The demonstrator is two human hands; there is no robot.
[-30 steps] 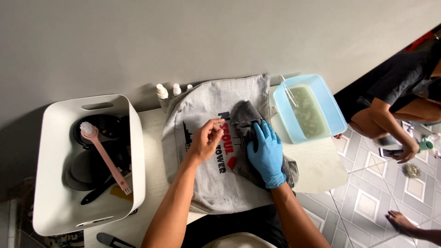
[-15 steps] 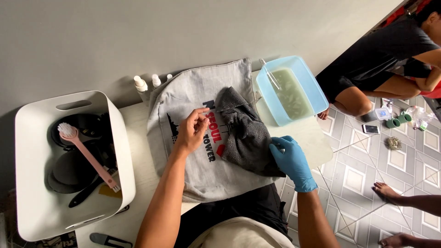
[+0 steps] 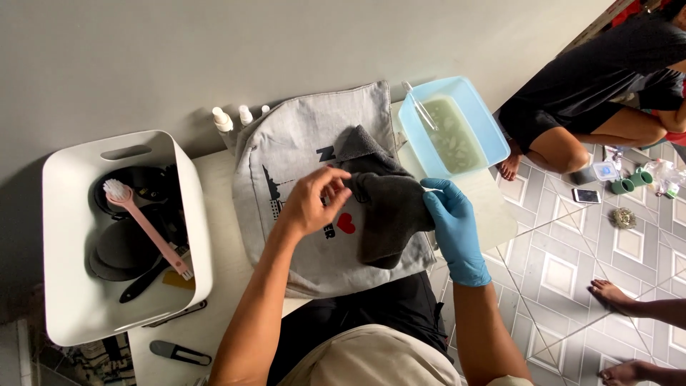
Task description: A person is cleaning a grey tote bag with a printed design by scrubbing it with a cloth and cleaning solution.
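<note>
I am looking down at a dark cloth (image 3: 386,214) lying in the middle of the frame, on top of a grey printed shirt (image 3: 300,164) that is spread over the white table (image 3: 214,214). My left hand (image 3: 311,204), bare, is sitting just left of the cloth, its fingertips pinching together at the cloth's left edge; I think they are gripping a fold there, though the shadow is making that hard to confirm. My right hand (image 3: 457,232), in a blue glove, is pressing against the cloth's right edge, fingers lying together and curling onto the fabric, so the cloth is lying between the two hands.

Above the right hand, in the upper right of the frame, a light blue tub (image 3: 482,118) is holding cloudy liquid. At the left, a white bin (image 3: 71,286) is holding dark items and a pink brush (image 3: 146,229). Small white bottles (image 3: 223,120) are standing by the wall above the shirt. Another person (image 3: 593,86) is sitting on the tiled floor (image 3: 564,279) at upper right.
</note>
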